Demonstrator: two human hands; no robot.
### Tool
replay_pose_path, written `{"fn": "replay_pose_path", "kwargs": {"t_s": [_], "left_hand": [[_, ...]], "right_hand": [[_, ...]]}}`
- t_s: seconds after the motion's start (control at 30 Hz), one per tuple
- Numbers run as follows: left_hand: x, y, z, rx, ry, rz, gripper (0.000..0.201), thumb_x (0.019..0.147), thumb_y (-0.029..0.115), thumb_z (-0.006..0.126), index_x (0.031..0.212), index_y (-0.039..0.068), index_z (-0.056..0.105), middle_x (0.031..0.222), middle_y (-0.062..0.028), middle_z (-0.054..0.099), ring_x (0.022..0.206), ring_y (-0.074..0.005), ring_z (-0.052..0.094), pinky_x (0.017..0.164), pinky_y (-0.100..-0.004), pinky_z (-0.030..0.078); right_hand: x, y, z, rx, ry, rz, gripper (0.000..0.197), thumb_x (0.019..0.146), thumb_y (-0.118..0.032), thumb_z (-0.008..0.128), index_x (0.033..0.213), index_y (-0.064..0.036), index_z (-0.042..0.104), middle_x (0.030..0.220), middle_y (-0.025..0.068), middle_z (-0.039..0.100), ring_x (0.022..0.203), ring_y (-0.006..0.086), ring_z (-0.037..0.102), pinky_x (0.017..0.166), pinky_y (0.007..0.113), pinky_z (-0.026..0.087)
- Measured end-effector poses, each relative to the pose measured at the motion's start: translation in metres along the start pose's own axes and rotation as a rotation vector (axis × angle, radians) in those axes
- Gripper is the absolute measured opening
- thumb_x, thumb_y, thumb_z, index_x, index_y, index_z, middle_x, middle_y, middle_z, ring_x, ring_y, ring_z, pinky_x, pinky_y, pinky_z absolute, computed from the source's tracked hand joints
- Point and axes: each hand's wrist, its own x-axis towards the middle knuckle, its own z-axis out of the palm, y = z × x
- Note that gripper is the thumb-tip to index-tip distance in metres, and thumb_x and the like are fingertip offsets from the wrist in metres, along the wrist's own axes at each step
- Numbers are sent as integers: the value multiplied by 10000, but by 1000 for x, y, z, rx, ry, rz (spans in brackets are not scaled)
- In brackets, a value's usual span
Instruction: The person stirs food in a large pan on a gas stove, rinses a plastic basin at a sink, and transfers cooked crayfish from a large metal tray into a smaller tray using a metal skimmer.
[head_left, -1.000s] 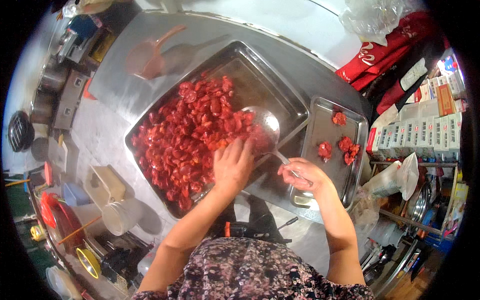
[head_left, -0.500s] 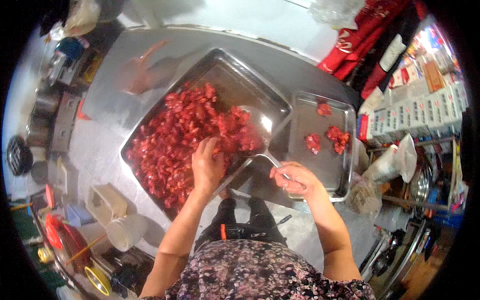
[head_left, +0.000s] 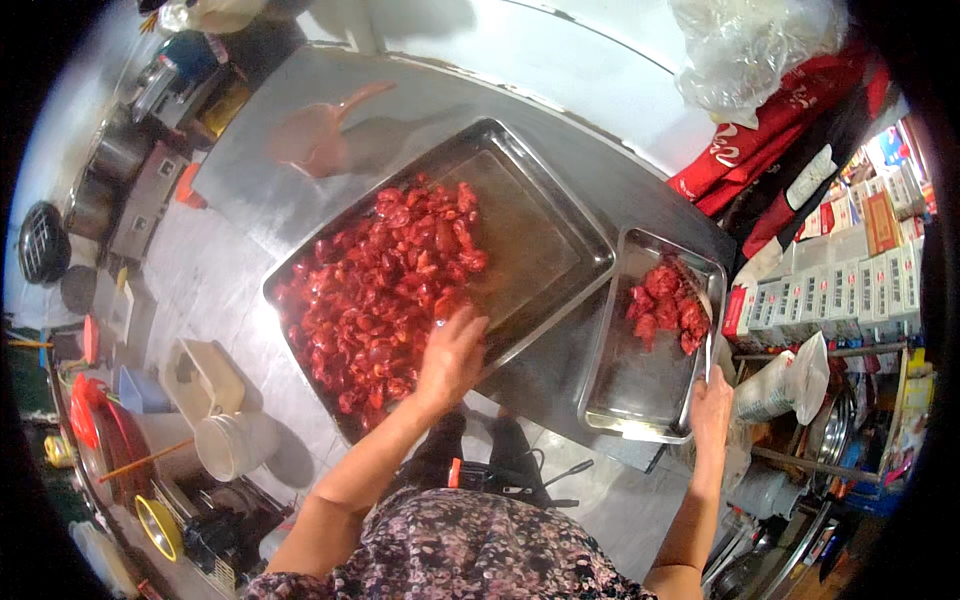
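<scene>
My right hand is closed round the handle of a metal spatula. Its blade tilts at the right side of the smaller steel tray, against a clump of glossy red meat pieces; the meat partly hides it. Over the near side of the larger steel tray is my left hand, fingers loosely spread with nothing visible in them. Its fingertips are at the edge of a heap of red-coated meat pieces; whether they touch is unclear. The heap covers the left part of that tray.
Both trays rest on a steel table. A pinkish dipper lies beyond the large tray. White tubs stand to the left. Stacked boxes fill a shelf at right, and a clear plastic bag hangs at the back.
My right hand has carried the spatula with its meat from the large tray to the small one, where the clump is bigger. My left hand has stayed by the heap, its fingers more spread.
</scene>
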Motion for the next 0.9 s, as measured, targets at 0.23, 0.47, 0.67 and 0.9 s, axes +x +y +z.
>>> {"fn": "replay_pose_path", "kwargs": {"t_s": [0.23, 0.47, 0.67, 0.9], "left_hand": [[18, -50, -55, 218, 231, -149, 303, 758, -6, 640, 1060, 8, 617, 1155, -189, 579, 1080, -375, 562, 908, -431, 458], [86, -96, -84, 392, 290, -281, 369, 741, 77, 673, 1102, 32, 609, 1124, -169, 590, 1023, -377, 581, 865, -441, 478], [87, -115, -84, 272, 456, -331, 283, 754, 91, 666, 1033, 52, 639, 1082, -144, 619, 998, -343, 596, 820, -445, 472], [52, -123, -104, 224, 463, -389, 290, 729, 36, 674, 1016, 35, 640, 1008, -151, 630, 907, -342, 627, 783, -408, 508]], "right_hand": [[39, -82, 26, 47, 84, -237, 120, 827, -20, 508, 934, 20, 546, 723, 260, 560, 681, 419, 582, 607, 467, 439], [111, -243, 135, -82, -123, -662, 92, 847, -88, 521, 879, -3, 532, 658, 222, 599, 684, 428, 630, 600, 529, 491], [127, -298, 187, -422, 116, -1097, 408, 828, -64, 522, 1211, 76, 512, 659, 118, 613, 542, 262, 651, 465, 353, 537], [103, -221, 97, -674, -34, -998, 519, 797, -24, 526, 1301, 68, 448, 749, 134, 600, 560, 264, 638, 471, 366, 511]]}}
